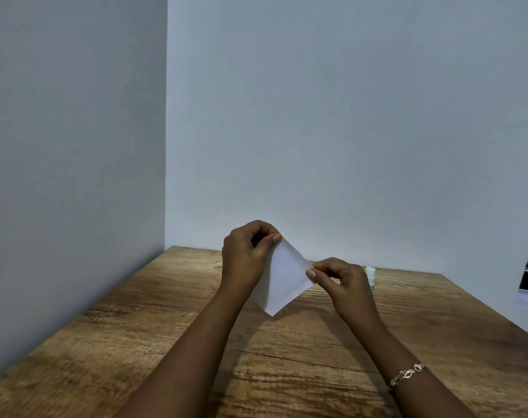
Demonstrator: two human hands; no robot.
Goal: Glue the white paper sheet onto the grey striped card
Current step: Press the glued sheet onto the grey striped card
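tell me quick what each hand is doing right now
Left hand: fingers closed, pinching the top corner of the white paper sheet.
Right hand: fingers closed, pinching the sheet's right corner.

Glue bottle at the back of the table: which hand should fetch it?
Right. The right hand is just in front of the glue bottle; the left hand can keep its grip on the white paper sheet.

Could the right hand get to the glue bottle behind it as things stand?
Probably yes: the glue bottle stands just beyond the right hand, nothing between, but its fingers must release the white paper first.
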